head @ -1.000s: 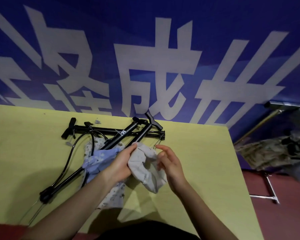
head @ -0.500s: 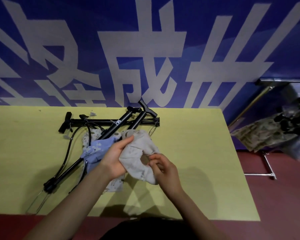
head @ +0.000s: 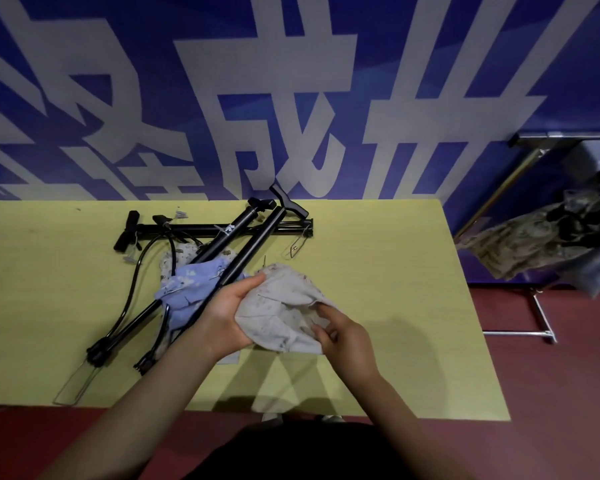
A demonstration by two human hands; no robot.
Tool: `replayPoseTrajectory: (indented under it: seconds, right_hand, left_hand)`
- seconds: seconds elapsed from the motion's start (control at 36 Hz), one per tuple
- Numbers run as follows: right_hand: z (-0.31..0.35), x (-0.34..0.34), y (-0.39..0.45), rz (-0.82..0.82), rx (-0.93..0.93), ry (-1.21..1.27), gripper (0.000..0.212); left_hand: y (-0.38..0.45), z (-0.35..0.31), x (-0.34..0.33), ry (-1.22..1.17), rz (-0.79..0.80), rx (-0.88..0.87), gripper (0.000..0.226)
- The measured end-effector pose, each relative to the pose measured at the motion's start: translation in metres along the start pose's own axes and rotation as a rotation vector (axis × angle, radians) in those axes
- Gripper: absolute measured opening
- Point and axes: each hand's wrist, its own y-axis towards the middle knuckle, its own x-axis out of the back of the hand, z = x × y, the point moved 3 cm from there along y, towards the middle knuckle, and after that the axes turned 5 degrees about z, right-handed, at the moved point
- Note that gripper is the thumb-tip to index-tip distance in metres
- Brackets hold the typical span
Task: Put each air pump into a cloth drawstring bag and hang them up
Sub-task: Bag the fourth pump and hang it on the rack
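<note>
The grey bag [head: 284, 306] is now turned lower between both hands; its mouth is being worked open by the right hand [head: 343, 336], the left hand [head: 227, 317] gripping; pumps [head: 236, 233] lie unbagged on the bench [head: 395, 271].

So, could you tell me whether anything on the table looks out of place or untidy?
The black air pumps lie crossed in a heap over the blue bag, hoses looping loose; nothing looks damaged.

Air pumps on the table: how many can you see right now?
3. One horizontal pump lies along the far edge; two diagonal pumps cross it, the left diagonal pump and the right diagonal pump, running over the blue bag. More may be hidden.
</note>
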Motion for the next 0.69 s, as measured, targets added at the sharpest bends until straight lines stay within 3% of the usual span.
replayPoseTrajectory:
  seconds: [0.22, 0.42, 0.53, 0.61, 0.69]
  right_hand:
    - [-0.026, 0.021, -0.004, -0.019, 0.017, -0.093, 0.033]
    - [-0.031, 0.058, -0.012, -0.109, 0.415, -0.223, 0.032]
    - [-0.038, 0.071, -0.001, -0.089, 0.376, -0.275, 0.040]
    - [-0.039, 0.079, 0.008, -0.080, 0.306, -0.198, 0.030]
    - [-0.040, 0.085, 0.014, -0.117, 0.325, -0.183, 0.026]
  left_hand:
    - [0.010, 0.021, -0.004, -0.039, -0.050, 0.038, 0.039]
    - [0.024, 0.020, -0.002, -0.127, -0.064, -0.020, 0.041]
    - [0.034, 0.025, 0.005, -0.114, -0.088, -0.043, 0.045]
    - [0.036, 0.031, 0.006, 0.089, -0.107, -0.117, 0.050]
    - [0.038, 0.034, 0.014, 0.455, -0.179, -0.224, 0.047]
